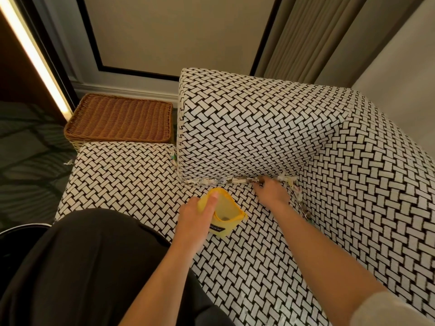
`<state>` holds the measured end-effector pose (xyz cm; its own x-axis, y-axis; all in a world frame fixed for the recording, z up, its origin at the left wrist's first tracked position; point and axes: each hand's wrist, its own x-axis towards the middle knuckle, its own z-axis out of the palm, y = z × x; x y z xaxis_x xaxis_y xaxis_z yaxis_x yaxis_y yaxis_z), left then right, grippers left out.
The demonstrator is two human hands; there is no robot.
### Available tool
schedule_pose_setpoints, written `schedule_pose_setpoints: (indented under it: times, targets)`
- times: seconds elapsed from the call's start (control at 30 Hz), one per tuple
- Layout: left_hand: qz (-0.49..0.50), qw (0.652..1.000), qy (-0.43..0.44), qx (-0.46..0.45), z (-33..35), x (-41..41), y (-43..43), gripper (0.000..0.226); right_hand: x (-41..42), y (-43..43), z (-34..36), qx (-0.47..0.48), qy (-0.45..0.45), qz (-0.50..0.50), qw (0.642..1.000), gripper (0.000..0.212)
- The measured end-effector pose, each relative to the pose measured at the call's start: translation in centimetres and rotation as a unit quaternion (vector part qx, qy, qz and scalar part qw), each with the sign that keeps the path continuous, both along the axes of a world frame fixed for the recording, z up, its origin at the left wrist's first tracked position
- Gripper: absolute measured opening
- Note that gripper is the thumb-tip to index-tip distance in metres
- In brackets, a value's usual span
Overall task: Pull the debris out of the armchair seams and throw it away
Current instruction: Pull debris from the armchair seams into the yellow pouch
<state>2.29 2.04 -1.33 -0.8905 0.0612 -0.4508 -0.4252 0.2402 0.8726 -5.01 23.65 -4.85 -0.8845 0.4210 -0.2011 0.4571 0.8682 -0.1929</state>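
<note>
The armchair (259, 128) is covered in a black-and-white woven pattern. Pale scraps of debris (219, 181) are wedged along the seam between the armrest block and the seat, and more scraps run down the seam toward the back at the right (299, 194). My left hand (196, 216) grips the rim of a small yellow container (223, 211) resting on the seat, with a few dark bits at its bottom. My right hand (270, 190) reaches into the seam, its fingertips pinching at a piece of debris there.
A brown wicker basket (120, 118) stands on the floor beyond the seat, next to the armrest. A scrap lies at the seat's left edge (68, 162). My dark-clothed knee (89, 262) rests at the seat's front. A wall panel and curtain rise behind.
</note>
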Motion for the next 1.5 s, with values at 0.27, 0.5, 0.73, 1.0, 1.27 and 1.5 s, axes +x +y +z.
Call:
schedule_pose_setpoints:
  times: [0.27, 0.5, 0.73, 1.0, 1.27, 1.5]
  targets:
    - [-0.001, 1.000, 0.000, 0.009, -0.4, -0.1, -0.1, 0.092, -0.4, -0.5, 0.3, -0.006, 0.033, -0.028, 0.999, 0.032]
    - [-0.002, 1.000, -0.009, 0.005, 0.0, 0.0, -0.1, 0.095, 2.7, -1.0, -2.1, -0.062, 0.235, -0.017, 0.970, 0.025]
    - [0.006, 1.000, 0.002, -0.013, 0.4, 0.0, 0.1, 0.062, 7.0, -4.6, 0.8, -0.370, 0.296, -0.044, 0.880, 0.013]
    - [-0.005, 0.999, 0.018, -0.037, 0.6, 0.2, 0.2, 0.061, 10.0, -8.2, 4.4, -0.371, 0.318, 0.101, 0.867, 0.017]
    - [0.005, 1.000, -0.008, -0.023, 0.2, 0.1, 0.1, 0.069, 7.2, -2.1, -1.8, -0.084, 0.218, -0.008, 0.972, 0.029]
    - [-0.005, 1.000, 0.001, -0.004, 0.3, 0.2, 0.0, 0.066, 4.8, -0.3, -2.2, 0.080, 0.126, 0.000, 0.989, 0.046]
